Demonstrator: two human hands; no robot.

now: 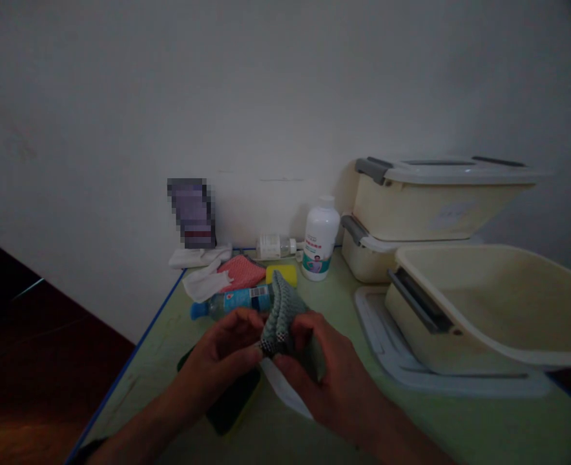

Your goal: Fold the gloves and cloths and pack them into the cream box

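Dark pad: a dark pad point(232, 403) with a yellowish rim is lying on the table point(166, 332), beneath the left hand.
Left hand: the left hand point(230, 349) is pinching the cloth's lower end between thumb and fingers.
Right hand: the right hand point(321, 358) is gripping the cloth's other side, fingers curling in.
Cloth: the cloth point(285, 307) is standing up between both hands, above the table's middle; it is showing a grey-green, ridged knit, folds running side by side, and a black-and-white checked lower end.
White piece: a white piece point(288, 392) is showing below the hands.
Bin: an uncovered cream bin point(425, 342) is sitting on a lid point(375, 326) toward the right edge.
Blue-capped bottle: the bottle point(232, 301) is lying behind the left hand.
Far edge: a pink cloth point(241, 271), yellow sponge point(283, 275) and white bottle point(321, 239) are resting toward it.
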